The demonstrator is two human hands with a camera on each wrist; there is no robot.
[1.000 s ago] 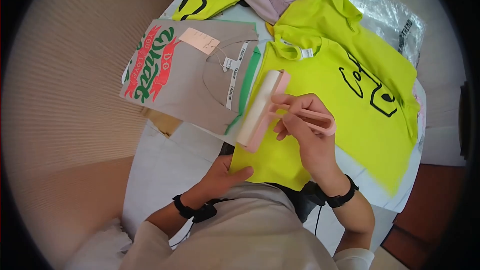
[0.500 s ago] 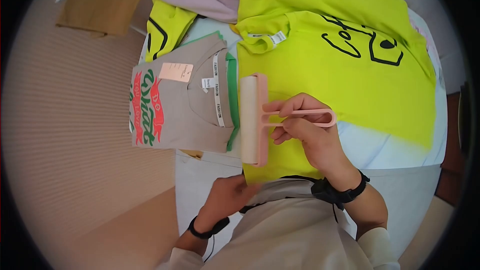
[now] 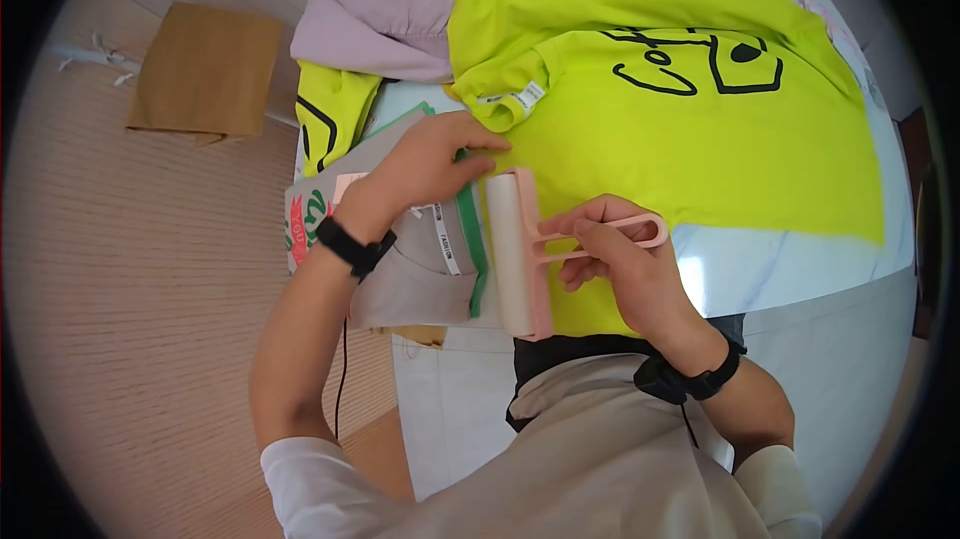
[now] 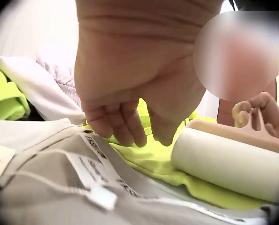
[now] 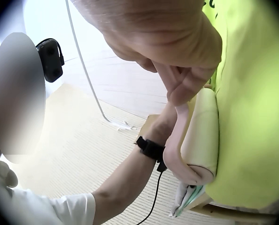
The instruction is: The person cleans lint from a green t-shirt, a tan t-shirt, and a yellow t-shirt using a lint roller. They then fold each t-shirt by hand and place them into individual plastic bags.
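Note:
My right hand [image 3: 625, 254] grips the looped pink handle of a lint roller [image 3: 511, 259]. Its wide white roll lies along the left edge of a neon-yellow T-shirt [image 3: 700, 159] with black line drawing. My left hand [image 3: 430, 161] reaches over a folded grey T-shirt [image 3: 410, 284], its fingertips close to the yellow shirt's edge below the collar. In the left wrist view the fingers [image 4: 130, 124] point down over yellow cloth, thumb apart from them. The grey shirt has green trim and a white neck tape, and is partly covered by my left forearm.
A lilac garment [image 3: 390, 4] lies at the back of the white table [image 3: 800, 259], beside another yellow piece [image 3: 335, 109] with black lines. A brown paper bag [image 3: 205, 69] stands beyond the table at the left.
My left hand has left the yellow shirt's near edge and swung up and forward across the grey shirt. The right hand keeps hold of the lint roller, now nearly upright in the head view.

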